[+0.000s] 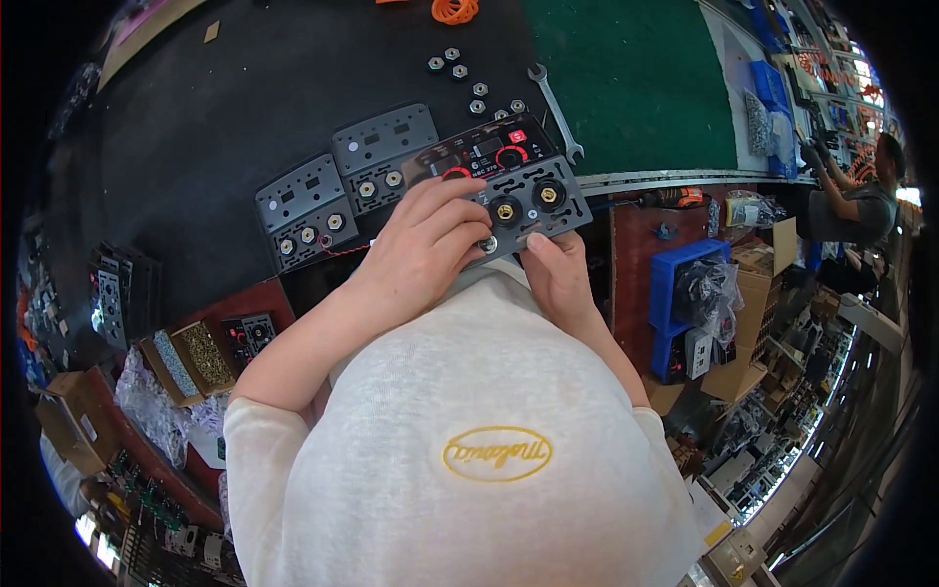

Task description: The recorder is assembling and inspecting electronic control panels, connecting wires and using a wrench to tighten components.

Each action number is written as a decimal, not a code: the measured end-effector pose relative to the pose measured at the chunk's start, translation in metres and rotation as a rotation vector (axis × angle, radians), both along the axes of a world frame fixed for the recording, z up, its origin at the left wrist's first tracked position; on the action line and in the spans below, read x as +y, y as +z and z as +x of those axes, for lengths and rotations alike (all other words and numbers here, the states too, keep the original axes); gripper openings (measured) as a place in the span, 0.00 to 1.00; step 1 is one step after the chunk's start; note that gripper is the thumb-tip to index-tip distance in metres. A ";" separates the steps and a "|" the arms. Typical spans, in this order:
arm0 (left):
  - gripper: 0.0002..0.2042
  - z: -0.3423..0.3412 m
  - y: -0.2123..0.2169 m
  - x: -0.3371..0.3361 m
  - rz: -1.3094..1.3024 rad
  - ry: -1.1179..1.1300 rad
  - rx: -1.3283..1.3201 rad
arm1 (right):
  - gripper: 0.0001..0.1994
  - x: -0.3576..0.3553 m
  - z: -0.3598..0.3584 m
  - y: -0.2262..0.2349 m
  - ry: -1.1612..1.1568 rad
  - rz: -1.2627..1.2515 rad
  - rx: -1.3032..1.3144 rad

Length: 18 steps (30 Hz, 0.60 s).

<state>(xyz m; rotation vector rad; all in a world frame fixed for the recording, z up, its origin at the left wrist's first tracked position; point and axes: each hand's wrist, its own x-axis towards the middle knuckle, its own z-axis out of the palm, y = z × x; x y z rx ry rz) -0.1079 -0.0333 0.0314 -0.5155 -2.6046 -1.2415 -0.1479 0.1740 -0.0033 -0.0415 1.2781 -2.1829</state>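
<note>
Close to my body I hold a black front panel (528,181), tilted, with a red-and-black control strip along its far part and two brass-centred round sockets (506,211) on its near part. My right hand (559,269) grips its near right edge, thumb on top and fingers hidden beneath. Across the panel's left part reaches my left hand (425,249), fingers curled and closed. Its fingertips are at a small round silvery fitting (489,245) by the panel's near edge; the grip itself is partly hidden.
Two similar grey panels (383,139) with sockets lie left on the black table mat (225,117). Several loose nut-like fittings (460,71) and an open-end wrench (558,112) lie beyond. At right are a green mat (631,88), blue bins (675,293) and another person (851,201).
</note>
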 end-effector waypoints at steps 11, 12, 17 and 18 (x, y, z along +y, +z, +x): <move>0.14 0.040 -0.036 -0.033 0.645 0.434 -0.626 | 0.11 -0.012 -0.006 0.010 -0.065 -0.177 -0.015; 0.15 0.046 -0.048 -0.039 0.729 0.349 -0.847 | 0.11 -0.012 -0.007 0.011 -0.064 -0.181 -0.008; 0.23 0.028 -0.008 -0.024 1.508 0.194 -1.040 | 0.13 -0.021 -0.008 0.016 0.043 -0.205 0.027; 0.28 0.024 -0.004 -0.020 1.563 0.155 -1.018 | 0.13 -0.022 -0.007 0.015 0.047 -0.208 0.034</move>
